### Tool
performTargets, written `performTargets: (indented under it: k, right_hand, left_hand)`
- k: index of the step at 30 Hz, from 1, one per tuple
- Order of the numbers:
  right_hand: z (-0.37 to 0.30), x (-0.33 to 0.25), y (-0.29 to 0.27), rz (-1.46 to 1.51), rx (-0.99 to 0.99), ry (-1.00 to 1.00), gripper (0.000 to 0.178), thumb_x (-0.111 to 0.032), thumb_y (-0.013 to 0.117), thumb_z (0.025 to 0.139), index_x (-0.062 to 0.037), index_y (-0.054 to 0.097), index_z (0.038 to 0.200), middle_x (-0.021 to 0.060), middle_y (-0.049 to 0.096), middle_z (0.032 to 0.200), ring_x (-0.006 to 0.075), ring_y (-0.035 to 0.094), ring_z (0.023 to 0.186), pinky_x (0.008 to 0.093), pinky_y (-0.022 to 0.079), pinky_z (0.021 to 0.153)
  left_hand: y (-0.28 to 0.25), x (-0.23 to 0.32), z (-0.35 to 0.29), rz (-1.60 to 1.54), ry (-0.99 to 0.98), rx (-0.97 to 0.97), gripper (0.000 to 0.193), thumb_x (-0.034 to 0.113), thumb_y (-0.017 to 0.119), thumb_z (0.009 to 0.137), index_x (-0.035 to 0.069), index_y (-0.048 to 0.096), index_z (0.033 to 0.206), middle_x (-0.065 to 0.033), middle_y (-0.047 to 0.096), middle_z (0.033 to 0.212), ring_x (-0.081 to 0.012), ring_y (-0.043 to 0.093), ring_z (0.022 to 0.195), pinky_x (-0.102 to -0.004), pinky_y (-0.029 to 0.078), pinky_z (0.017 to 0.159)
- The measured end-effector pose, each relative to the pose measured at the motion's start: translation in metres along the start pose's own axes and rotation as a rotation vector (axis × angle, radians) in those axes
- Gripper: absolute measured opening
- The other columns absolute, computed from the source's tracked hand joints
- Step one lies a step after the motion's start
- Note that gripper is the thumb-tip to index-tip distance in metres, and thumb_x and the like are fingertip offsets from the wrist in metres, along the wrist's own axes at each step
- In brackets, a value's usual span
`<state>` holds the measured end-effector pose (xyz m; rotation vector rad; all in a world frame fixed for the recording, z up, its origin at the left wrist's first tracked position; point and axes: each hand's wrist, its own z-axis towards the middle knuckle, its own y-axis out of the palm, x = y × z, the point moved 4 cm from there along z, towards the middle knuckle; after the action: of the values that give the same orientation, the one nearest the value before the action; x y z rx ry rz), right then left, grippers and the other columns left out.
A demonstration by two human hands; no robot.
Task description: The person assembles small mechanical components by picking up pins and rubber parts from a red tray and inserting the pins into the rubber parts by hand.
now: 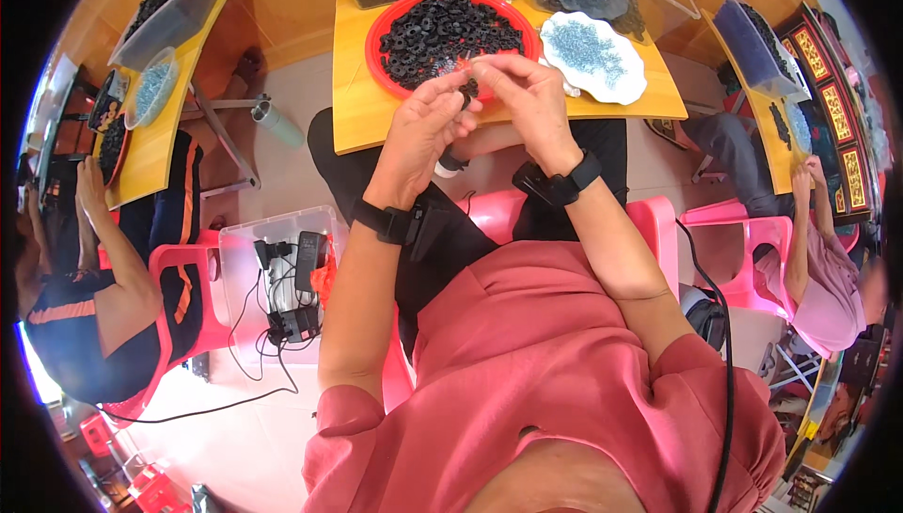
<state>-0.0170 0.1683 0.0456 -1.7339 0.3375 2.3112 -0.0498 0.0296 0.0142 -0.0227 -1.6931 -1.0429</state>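
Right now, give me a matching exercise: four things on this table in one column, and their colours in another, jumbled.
Things:
1. round tray
2. scalloped plate
3. table
4. ring parts

Colours:
A. yellow
B. black
C. red
D. white

Pairs: 1-C, 2-D, 3-A, 4-B. Both hands, left hand and right hand, pinch one black part above the tray's near rim.

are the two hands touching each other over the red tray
Touching: the head view shows the left hand and right hand meeting at the fingertips around a small black ring.
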Motion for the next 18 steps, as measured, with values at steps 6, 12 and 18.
performTargets:
  k: [6,12,18]
  right_hand:
    - [-0.005,-0.005,-0.007,-0.040,0.009,-0.011,0.015,-0.013,0.066,0.084,-0.0009,0.070,0.092,0.0033,0.067,0.084,0.0081,0.060,0.074,0.0212,0.046,0.066]
    - [-0.012,-0.009,-0.002,-0.267,-0.038,-0.139,0.014,-0.013,0.068,0.082,-0.0027,0.070,0.091,0.0045,0.063,0.081,0.0093,0.057,0.068,0.0232,0.045,0.061]
    - [-0.016,-0.019,0.004,-0.431,-0.004,-0.272,0.013,-0.013,0.067,0.081,-0.0023,0.070,0.088,0.0080,0.060,0.076,0.0153,0.057,0.065,0.0266,0.044,0.058]
  left_hand:
    - [-0.004,0.008,-0.002,0.016,0.050,0.023,0.025,0.004,0.054,0.091,-0.001,0.049,0.115,-0.0148,0.062,0.106,-0.0209,0.064,0.096,-0.0279,0.052,0.085]
    - [-0.007,0.007,-0.002,-0.003,0.046,0.035,0.019,0.004,0.054,0.091,-0.001,0.050,0.109,-0.0152,0.061,0.106,-0.0231,0.065,0.096,-0.0277,0.053,0.083]
    - [-0.007,0.006,-0.002,0.051,0.040,0.029,0.018,0.005,0.054,0.091,0.000,0.050,0.108,-0.0132,0.062,0.105,-0.0216,0.065,0.095,-0.0269,0.055,0.080]
